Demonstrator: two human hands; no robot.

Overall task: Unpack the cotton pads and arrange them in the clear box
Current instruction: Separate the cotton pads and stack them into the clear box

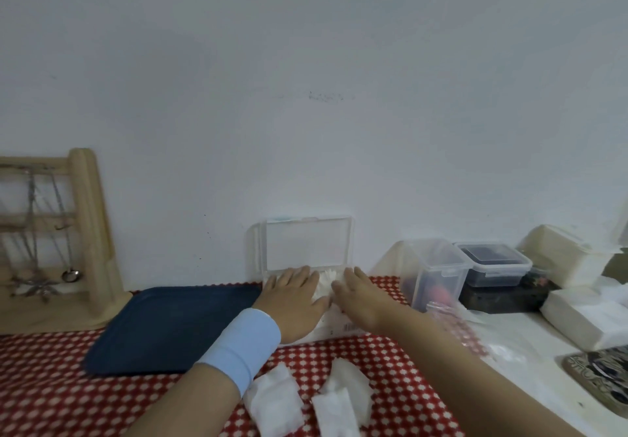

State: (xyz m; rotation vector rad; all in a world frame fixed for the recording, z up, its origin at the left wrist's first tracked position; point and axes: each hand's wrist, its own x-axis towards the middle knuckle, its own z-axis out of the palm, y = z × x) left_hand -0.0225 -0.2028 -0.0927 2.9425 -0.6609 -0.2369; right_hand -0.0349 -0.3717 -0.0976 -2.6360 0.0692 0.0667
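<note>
Head view: just below the frame's middle, the clear box [306,250] stands against the wall with its lid up. Both hands lie flat, fingers spread, over its opening, the left hand [294,295] beside the right hand [356,295], with white cotton pads [325,282] showing between them. Loose pads [277,399] lie on the red dotted cloth [51,385] at lower centre. A dark blue tray [170,328] sits to the left.

Both hands [326,295] flat, palms dwn.
</note>
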